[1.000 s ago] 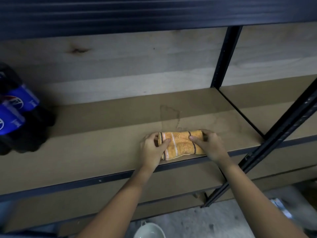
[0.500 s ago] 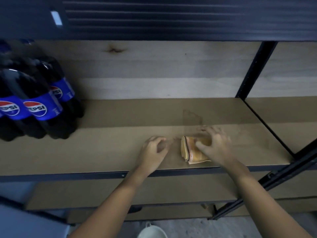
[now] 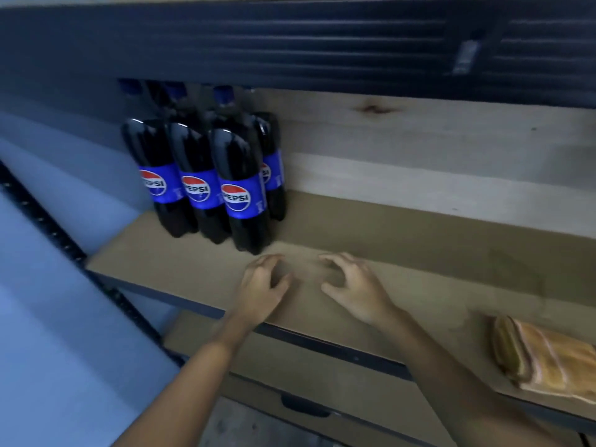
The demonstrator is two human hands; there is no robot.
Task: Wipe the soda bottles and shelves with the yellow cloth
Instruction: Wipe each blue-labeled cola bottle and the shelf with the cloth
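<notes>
Two bare hands reached over the brown shelf point(image 3: 419, 253), and both held nothing. On the left hand point(image 3: 263, 287) the fingers point(image 3: 269, 259) were loosely curled and a little spread, with the tips pointed down at the board. On the right hand point(image 3: 353, 285) the fingers point(image 3: 332, 258) were bent like a claw and spread apart, and the thumb stuck out toward the left hand. A small gap of bare shelf lay between the two hands. The picture was too blurry there to tell if the fingertips touched the shelf or hung just above it.

Four soda bottles point(image 3: 238, 188) stood upright, just past the left fingers and a bit to their left. Three were in a front row, side by side, and one more peeked out from behind them. Each was dark with a blue label and a blue cap. The closest bottle was near the left fingertips but did not touch them.

The yellow cloth point(image 3: 545, 359) lay folded up, well apart from the right fingers, off to their right and closer to the person, by the front edge of the shelf. It had pale stripes, and no hand was on it.

Behind the fingers was a pale wood back wall point(image 3: 419, 150). Above was a dark shelf edge point(image 3: 290, 43). To the left of the left arm ran a black post point(image 3: 64, 246) with holes in it. Below the arms was a lower shelf point(image 3: 322, 382).
</notes>
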